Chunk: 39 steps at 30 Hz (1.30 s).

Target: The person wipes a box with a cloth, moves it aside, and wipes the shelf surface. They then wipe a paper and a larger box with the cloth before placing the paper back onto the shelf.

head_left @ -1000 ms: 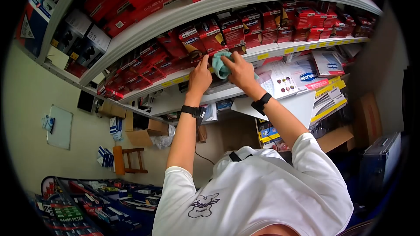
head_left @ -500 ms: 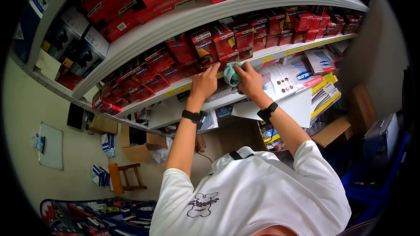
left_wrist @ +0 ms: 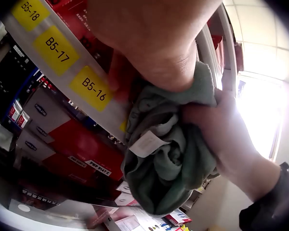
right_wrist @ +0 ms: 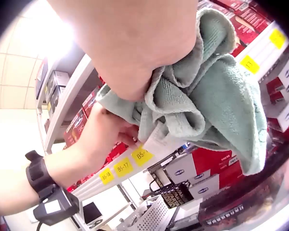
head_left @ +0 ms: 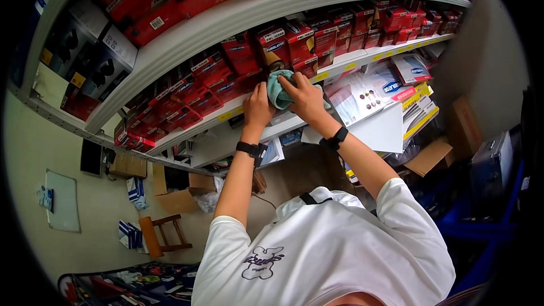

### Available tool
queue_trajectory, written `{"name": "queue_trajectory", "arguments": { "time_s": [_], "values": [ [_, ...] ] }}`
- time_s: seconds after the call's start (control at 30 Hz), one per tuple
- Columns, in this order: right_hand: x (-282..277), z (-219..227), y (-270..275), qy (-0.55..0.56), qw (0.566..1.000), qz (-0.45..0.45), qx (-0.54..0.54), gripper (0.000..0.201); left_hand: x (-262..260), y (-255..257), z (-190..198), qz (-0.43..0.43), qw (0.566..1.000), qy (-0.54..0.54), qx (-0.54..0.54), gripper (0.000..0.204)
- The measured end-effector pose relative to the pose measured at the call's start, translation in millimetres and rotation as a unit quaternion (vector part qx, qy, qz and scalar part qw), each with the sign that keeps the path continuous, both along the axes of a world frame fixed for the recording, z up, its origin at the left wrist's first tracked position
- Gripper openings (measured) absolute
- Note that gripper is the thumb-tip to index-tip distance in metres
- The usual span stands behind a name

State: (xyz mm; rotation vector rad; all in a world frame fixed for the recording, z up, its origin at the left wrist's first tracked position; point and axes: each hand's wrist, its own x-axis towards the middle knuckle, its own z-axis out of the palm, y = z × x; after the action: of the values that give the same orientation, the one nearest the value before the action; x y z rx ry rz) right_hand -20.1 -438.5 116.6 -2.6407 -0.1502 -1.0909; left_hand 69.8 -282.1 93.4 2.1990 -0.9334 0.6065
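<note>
My right hand (head_left: 306, 100) grips a bunched green cloth (head_left: 277, 93) and presses it against the front of the middle shelf (head_left: 340, 68), at the foot of a red box (head_left: 272, 45). In the right wrist view the cloth (right_wrist: 207, 106) hangs below my right palm with a white tag showing. My left hand (head_left: 258, 105) reaches up just left of the cloth, fingers curled at the red box on the shelf's edge. The left wrist view shows the cloth (left_wrist: 168, 159) under my left hand, the right hand (left_wrist: 226, 139) behind it, and yellow labels (left_wrist: 91, 89) on the shelf front.
Rows of red boxes (head_left: 187, 96) fill the middle and top shelves. Flat white packs (head_left: 362, 99) and cardboard lie on the shelf below, to the right. Down on the floor are a wooden stool (head_left: 161, 235) and open cartons (head_left: 175, 192).
Both hands and the cloth have slid a little to the left along the shelf front. The left hand now sits closer against the cloth.
</note>
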Motion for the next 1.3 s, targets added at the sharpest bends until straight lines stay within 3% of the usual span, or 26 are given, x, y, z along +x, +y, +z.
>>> {"name": "queue_trajectory", "arguments": {
  "time_s": [0.1, 0.17, 0.43, 0.63, 0.7, 0.83, 0.9, 1.03, 1.1, 1.3],
  "values": [
    [5, -21, 6, 0.021, 1.000, -0.016, 0.012, 0.086, 5, 3, 4, -0.032, 0.999, -0.014, 0.008, 0.036],
    [2, -35, 7, 0.048, 0.999, -0.009, -0.017, 0.073, 7, 5, 3, -0.044, 0.999, 0.003, 0.010, 0.030],
    [0, -1, 3, -0.009, 1.000, -0.026, 0.016, 0.070, 9, 8, 6, -0.062, 0.998, -0.012, 0.030, 0.028],
    [-6, -26, -1, 0.056, 0.998, -0.015, 0.014, 0.070, 8, 6, 6, -0.028, 0.998, -0.009, 0.058, 0.030],
    [-9, -29, -1, 0.084, 0.996, -0.024, 0.019, 0.069, 9, 5, 4, -0.027, 0.997, -0.076, 0.010, 0.036],
    [-15, -13, -6, 0.072, 0.997, -0.021, 0.023, 0.069, 4, -1, 8, -0.004, 0.998, -0.051, -0.038, 0.047],
    [-12, 2, -7, 0.026, 0.999, -0.022, 0.026, 0.071, 8, -1, 8, -0.011, 0.996, -0.094, 0.009, 0.055],
    [-5, 31, -6, -0.058, 0.998, 0.000, 0.039, 0.072, 9, -6, 5, -0.038, 0.993, -0.108, -0.034, 0.063],
    [-2, 39, -6, -0.062, 0.997, 0.000, 0.042, 0.072, 8, -6, 3, -0.042, 0.998, -0.042, -0.034, 0.065],
    [9, 55, -2, -0.056, 0.997, -0.019, 0.047, 0.072, 12, -7, -1, -0.061, 0.996, 0.018, -0.056, 0.062]
  ]
}}
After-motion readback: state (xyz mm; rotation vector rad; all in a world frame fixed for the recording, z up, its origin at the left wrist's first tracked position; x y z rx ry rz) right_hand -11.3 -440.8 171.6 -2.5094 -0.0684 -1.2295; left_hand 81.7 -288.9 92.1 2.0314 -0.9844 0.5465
